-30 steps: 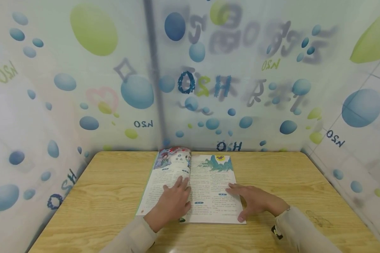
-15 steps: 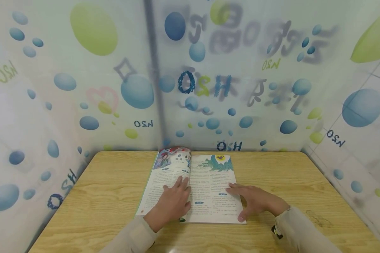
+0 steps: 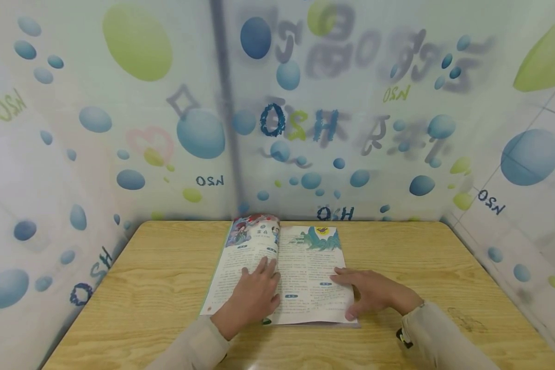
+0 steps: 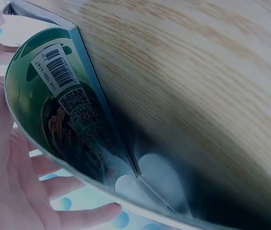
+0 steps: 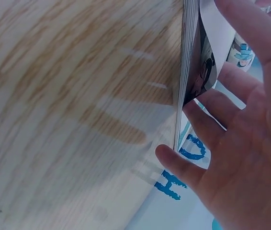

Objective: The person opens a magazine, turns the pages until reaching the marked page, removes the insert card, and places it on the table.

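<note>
An open magazine [image 3: 300, 270] lies on the wooden table. My left hand [image 3: 254, 295] rests with spread fingers near its inner fold. In the left wrist view, a curved green cover [image 4: 28, 88] with a barcode [image 4: 61, 72] shows beside that hand. At the right-hand edge, my right hand [image 3: 379, 293] touches the top page [image 3: 305, 314], fingers on its side and thumb [image 3: 351, 312] at the lower corner. That corner stands slightly off the sheets below. The right wrist view shows the raised page [image 5: 217, 36] between thumb and fingers; a firm pinch is not visible.
The table [image 3: 162, 277] extends on both sides of the magazine. A pale curtain [image 3: 374, 92] with bubble prints and lettering stands along its far edge and sides. A dark band [image 3: 404, 339] sits at the right sleeve's cuff.
The right thumb has shifted slightly inward and away from me, and the page's lower right corner has come up, baring the sheet beneath. The left hand stays nearly where it was.
</note>
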`<state>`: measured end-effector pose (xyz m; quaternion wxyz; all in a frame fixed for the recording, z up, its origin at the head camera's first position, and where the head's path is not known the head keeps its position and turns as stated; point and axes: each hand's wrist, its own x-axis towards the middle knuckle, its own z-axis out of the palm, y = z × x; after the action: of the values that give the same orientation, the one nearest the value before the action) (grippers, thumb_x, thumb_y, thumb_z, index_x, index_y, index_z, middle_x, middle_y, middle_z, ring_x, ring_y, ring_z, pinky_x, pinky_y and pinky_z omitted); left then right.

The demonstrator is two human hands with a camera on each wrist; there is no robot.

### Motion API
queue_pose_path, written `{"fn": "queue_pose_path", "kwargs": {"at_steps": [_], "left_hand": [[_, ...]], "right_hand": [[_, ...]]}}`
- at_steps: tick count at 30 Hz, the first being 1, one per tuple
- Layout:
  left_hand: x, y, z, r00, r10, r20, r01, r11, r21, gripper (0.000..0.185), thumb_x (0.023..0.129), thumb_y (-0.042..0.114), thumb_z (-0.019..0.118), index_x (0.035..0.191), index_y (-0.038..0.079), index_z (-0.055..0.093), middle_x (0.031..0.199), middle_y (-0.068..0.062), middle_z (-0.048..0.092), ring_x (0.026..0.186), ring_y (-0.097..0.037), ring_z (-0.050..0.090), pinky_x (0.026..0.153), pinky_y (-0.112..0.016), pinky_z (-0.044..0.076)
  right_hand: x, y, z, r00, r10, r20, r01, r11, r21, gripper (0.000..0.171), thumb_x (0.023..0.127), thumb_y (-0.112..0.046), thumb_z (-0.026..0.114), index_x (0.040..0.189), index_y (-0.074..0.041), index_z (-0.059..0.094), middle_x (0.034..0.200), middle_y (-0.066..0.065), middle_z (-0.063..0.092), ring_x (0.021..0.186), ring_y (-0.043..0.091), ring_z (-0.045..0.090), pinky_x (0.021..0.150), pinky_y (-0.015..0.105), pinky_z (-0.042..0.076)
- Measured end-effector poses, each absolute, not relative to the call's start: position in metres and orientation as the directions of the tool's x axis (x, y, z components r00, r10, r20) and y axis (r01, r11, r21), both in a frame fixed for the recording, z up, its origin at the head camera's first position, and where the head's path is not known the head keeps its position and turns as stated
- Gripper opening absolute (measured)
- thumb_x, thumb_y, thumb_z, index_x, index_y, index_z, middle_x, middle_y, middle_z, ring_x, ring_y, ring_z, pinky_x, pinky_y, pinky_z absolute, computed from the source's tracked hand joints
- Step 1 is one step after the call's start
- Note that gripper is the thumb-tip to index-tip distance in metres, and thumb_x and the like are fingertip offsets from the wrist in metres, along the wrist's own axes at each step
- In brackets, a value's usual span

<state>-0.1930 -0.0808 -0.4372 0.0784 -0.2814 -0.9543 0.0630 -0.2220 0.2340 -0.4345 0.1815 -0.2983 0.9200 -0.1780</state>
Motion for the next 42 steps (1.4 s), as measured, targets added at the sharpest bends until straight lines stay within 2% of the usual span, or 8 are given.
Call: {"fn": "queue_pose_path", "kwargs": {"at_steps": [12,21,27,31,35,38,42], "left_hand": [[-0.191,-0.07,-0.436,-0.768,0.621,0.155,0.594,0.782,-0.19,0.048,0.098,0.048,0.052,0.125,0.012,0.069,0.14,-0.011,0.056,0.131,-0.029,0.052,0.091,-0.054,0.051],[-0.187,-0.058,-0.436,-0.705,0.703,0.092,0.688,0.71,-0.151,0.057,0.1,0.06,0.04,0.13,0.019,0.065,0.143,-0.005,0.055,0.132,-0.024,0.051,0.095,-0.048,0.05],[-0.186,-0.056,-0.436,-0.667,0.742,0.07,0.733,0.67,-0.119,0.06,0.094,0.065,0.049,0.131,0.02,0.063,0.144,-0.005,0.053,0.133,-0.024,0.05,0.096,-0.046,0.049],[-0.186,-0.056,-0.437,-0.659,0.746,0.09,0.734,0.665,-0.134,0.056,0.093,0.059,0.058,0.131,0.019,0.063,0.143,-0.005,0.053,0.13,-0.023,0.052,0.094,-0.043,0.049],[-0.187,-0.057,-0.437,-0.658,0.745,0.114,0.732,0.667,-0.14,0.051,0.094,0.051,0.061,0.134,0.019,0.061,0.14,-0.005,0.055,0.125,-0.021,0.054,0.09,-0.041,0.05],[-0.188,-0.057,-0.436,-0.653,0.746,0.131,0.732,0.666,-0.145,0.055,0.094,0.049,0.063,0.139,0.019,0.057,0.139,-0.004,0.055,0.124,-0.021,0.055,0.089,-0.04,0.052],[-0.189,-0.059,-0.434,-0.631,0.759,0.16,0.745,0.651,-0.148,0.069,0.091,0.047,0.068,0.15,0.02,0.044,0.144,-0.005,0.051,0.127,-0.021,0.054,0.09,-0.041,0.053]], "right_hand": [[-0.223,0.232,-0.435,-0.764,-0.614,-0.198,-0.485,0.749,-0.451,0.084,0.079,-0.057,0.076,0.144,-0.009,0.054,0.153,0.015,0.042,0.14,0.041,0.038,0.109,0.063,0.032],[-0.226,0.231,-0.435,-0.769,-0.609,-0.192,-0.484,0.753,-0.446,0.079,0.082,-0.058,0.073,0.142,-0.009,0.056,0.151,0.016,0.045,0.139,0.041,0.04,0.108,0.062,0.033],[-0.228,0.228,-0.433,-0.767,-0.615,-0.183,-0.499,0.751,-0.432,0.079,0.083,-0.058,0.072,0.141,-0.007,0.056,0.148,0.016,0.049,0.137,0.04,0.043,0.108,0.061,0.034],[-0.228,0.227,-0.43,-0.76,-0.624,-0.181,-0.502,0.741,-0.446,0.078,0.084,-0.056,0.072,0.14,-0.005,0.056,0.147,0.016,0.05,0.136,0.041,0.043,0.107,0.062,0.034],[-0.229,0.228,-0.43,-0.753,-0.632,-0.184,-0.504,0.733,-0.457,0.078,0.085,-0.056,0.071,0.141,-0.004,0.055,0.146,0.017,0.051,0.135,0.042,0.044,0.107,0.063,0.035],[-0.23,0.23,-0.43,-0.752,-0.631,-0.189,-0.499,0.733,-0.463,0.079,0.085,-0.057,0.07,0.141,-0.004,0.054,0.146,0.016,0.051,0.135,0.042,0.044,0.107,0.062,0.035],[-0.231,0.232,-0.429,-0.752,-0.632,-0.186,-0.491,0.726,-0.482,0.079,0.085,-0.057,0.07,0.142,-0.004,0.053,0.146,0.015,0.051,0.135,0.041,0.045,0.106,0.062,0.036]]}}
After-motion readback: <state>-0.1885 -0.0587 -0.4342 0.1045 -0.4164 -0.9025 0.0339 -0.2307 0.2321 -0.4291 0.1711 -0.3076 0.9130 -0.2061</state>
